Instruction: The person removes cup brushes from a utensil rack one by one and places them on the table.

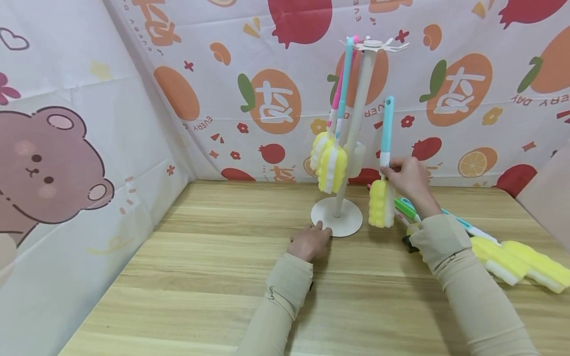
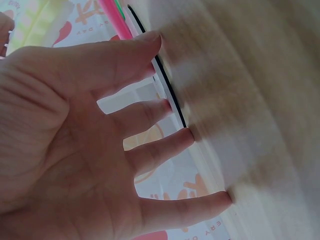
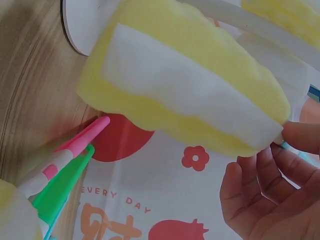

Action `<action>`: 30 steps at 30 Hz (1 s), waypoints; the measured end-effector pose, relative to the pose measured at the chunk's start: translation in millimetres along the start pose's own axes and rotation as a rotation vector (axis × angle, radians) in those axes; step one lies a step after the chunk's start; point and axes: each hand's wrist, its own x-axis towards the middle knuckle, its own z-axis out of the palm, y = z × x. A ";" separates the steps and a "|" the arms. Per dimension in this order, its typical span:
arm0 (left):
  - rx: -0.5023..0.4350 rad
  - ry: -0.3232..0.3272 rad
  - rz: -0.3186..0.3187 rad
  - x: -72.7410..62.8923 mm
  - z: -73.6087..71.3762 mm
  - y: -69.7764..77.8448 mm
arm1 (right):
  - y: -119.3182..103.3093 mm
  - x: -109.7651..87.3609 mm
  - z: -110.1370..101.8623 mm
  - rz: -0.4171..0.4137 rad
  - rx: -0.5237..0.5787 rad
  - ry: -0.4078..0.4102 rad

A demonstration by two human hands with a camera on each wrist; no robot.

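Note:
A blue-handled sponge brush (image 1: 381,202) hangs sponge-down from my right hand (image 1: 408,179), which pinches its white neck just above the yellow and white sponge. In the right wrist view, thumb and fingers meet at the neck end of that sponge (image 3: 190,85). My left hand (image 1: 310,242) rests at the front left of the round white base (image 1: 340,225) of a rack, fingers spread and touching its edge. The rack's white pole (image 1: 359,99) rises to a hooked top (image 1: 373,45). Two brushes hang there on the left, one blue-handled (image 1: 332,168) and one pink-handled (image 1: 320,148).
More sponge brushes (image 1: 521,262) lie in a pile on the wooden table (image 1: 200,277) at the right, partly behind my right forearm. A green handle (image 1: 407,210) sticks out toward the back. A fruit-printed cloth (image 1: 276,44) stands behind the table.

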 end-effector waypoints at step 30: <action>0.011 0.004 0.006 -0.7 -0.5 0.9 | 16.3 -1.1 8.2 0.060 -0.021 -0.124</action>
